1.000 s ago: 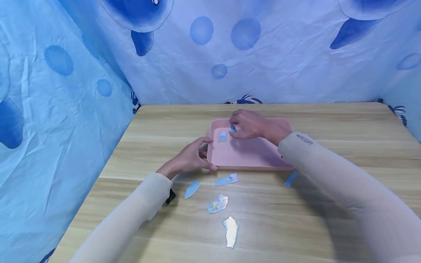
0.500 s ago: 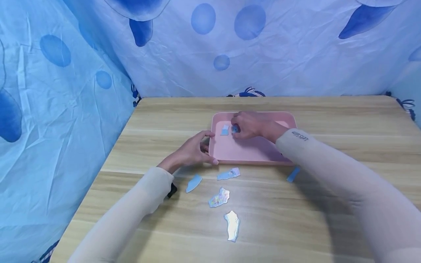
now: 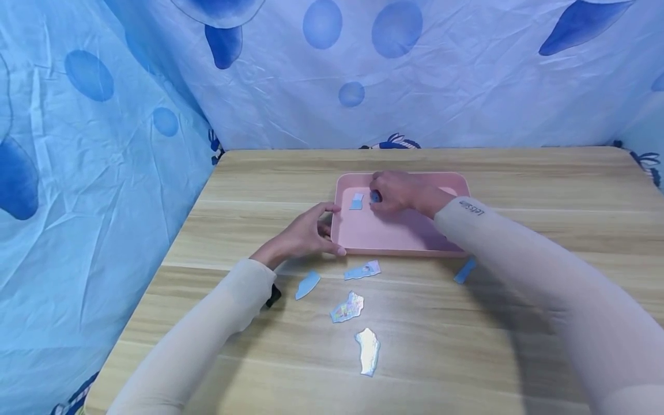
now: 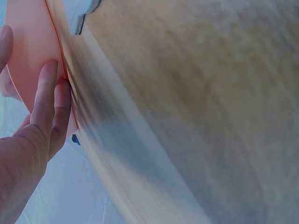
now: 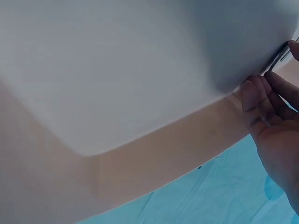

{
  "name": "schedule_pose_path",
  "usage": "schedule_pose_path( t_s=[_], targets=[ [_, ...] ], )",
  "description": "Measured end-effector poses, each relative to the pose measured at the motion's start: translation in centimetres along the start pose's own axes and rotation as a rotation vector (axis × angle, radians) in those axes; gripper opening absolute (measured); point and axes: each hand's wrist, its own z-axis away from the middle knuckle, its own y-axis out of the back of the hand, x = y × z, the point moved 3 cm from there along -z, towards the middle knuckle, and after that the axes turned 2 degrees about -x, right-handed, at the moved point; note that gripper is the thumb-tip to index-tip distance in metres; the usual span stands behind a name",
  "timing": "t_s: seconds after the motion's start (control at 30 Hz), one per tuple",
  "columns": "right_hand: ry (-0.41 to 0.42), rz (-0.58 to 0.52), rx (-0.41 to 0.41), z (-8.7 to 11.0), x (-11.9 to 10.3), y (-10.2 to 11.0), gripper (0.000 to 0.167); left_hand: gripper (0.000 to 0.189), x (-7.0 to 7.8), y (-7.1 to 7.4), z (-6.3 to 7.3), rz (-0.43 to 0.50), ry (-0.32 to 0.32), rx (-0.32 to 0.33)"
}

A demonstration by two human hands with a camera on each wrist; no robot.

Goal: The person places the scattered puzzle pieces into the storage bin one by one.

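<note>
A shallow pink tray (image 3: 415, 239) sits on the table. My left hand (image 3: 306, 230) rests against its left side, fingers along the outer wall and thumb at the front left corner. In the left wrist view those fingers (image 4: 45, 93) lie nearly straight on the wall. Inside the tray, my right hand (image 3: 396, 193) pinches a small blue puzzle piece (image 3: 376, 196), mostly covered by the fingers. The right wrist view shows only its thin dark edge (image 5: 279, 57) between the fingertips, low over the tray floor. Left of it a light-blue and white piece (image 3: 356, 201) lies in the tray.
On the wooden table (image 3: 249, 357) before the tray lie several more flat pieces: a blue one (image 3: 308, 285), a printed strip (image 3: 362, 270), a shiny patterned one (image 3: 347, 308) and a silvery one (image 3: 368, 351). Another blue strip (image 3: 465, 271) lies near the right sleeve. A blue curtain (image 3: 290, 109) hangs behind.
The head view has tilted down slightly, so the scene sits higher. My right hand has lowered the blue piece closer to the tray floor. My left hand stays at the tray's side.
</note>
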Motion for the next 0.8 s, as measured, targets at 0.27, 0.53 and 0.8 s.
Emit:
schedule_pose_path(
  t_s=[0.27,0.53,0.8],
  targets=[
    [0.039,-0.032,-0.002,0.6,0.4,0.2,0.027,0.094,0.1,0.3,0.1,-0.015,0.005,0.015],
    [0.066,-0.012,-0.009,1.1,0.3,0.1,0.042,0.095,0.1,0.1,0.1,-0.024,0.04,0.012],
    [0.197,-0.088,0.179,2.4,-1.1,1.3,0.042,0.096,0.1,0.1,0.1,-0.007,0.017,-0.002]
  ],
)
